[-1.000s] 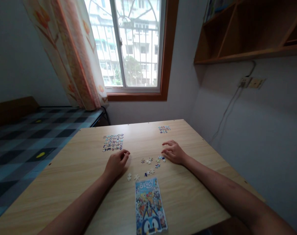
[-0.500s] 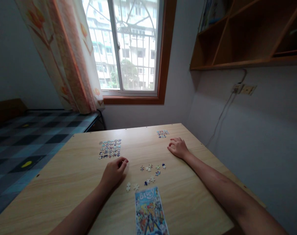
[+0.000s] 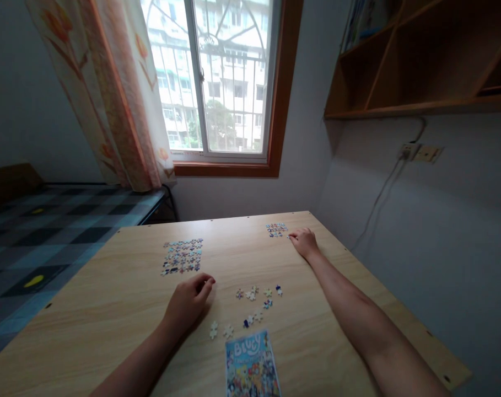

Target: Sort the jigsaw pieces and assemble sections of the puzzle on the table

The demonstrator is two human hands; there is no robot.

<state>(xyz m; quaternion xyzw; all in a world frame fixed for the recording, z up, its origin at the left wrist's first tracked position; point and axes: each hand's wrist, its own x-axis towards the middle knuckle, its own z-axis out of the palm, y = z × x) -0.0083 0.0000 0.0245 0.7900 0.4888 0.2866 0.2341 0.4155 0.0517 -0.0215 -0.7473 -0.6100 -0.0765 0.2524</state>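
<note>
My right hand [image 3: 305, 241] is stretched far out on the wooden table [image 3: 109, 309], fingers curled, at the right edge of a small cluster of jigsaw pieces [image 3: 275, 229]; what its fingertips pinch is too small to make out. My left hand [image 3: 188, 300] rests loosely curled on the table below a larger grid of laid-out pieces [image 3: 182, 256]. Several loose pieces [image 3: 256, 295] lie between my arms. A colourful picture card [image 3: 251, 365] lies at the near edge.
A window with an orange frame [image 3: 221, 82] and a floral curtain [image 3: 105, 94] are behind the table. A bed with a checked cover [image 3: 39, 231] stands at left. Wooden shelves [image 3: 419, 55] and a wall socket with cable [image 3: 415, 151] are at right.
My right hand has moved from the loose pieces in the middle up and to the right, to the small cluster at the far edge. My left hand stays put.
</note>
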